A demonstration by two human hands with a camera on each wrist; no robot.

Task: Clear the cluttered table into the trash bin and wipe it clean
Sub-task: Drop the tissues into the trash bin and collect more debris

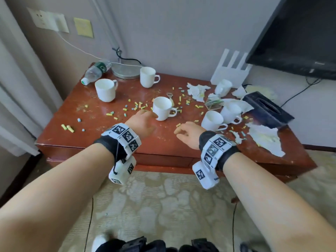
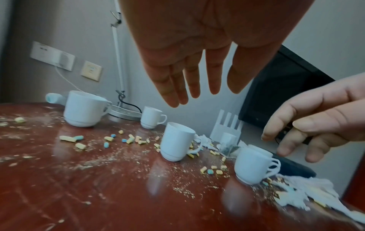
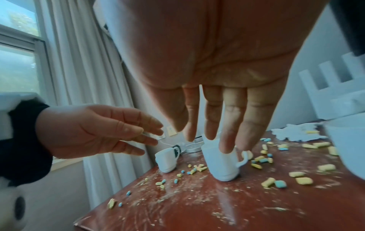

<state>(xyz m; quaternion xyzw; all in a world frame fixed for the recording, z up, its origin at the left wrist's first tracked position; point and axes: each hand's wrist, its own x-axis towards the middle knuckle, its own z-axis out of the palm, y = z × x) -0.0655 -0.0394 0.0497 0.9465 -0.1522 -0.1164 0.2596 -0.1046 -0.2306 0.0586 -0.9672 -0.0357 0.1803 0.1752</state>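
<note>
Both hands empty, fingers loose: left hand (image 1: 143,122) beside centre mug (image 1: 162,108), right hand (image 1: 189,132) near. Risk: careless reach tips mug, scatters pellets (image 1: 138,105).

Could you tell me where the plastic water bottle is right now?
In the head view, the water bottle lies on its side at the table's far left corner, beside the round metal lamp base.

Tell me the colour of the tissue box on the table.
The tissue box is black; the head view shows it best.
</note>
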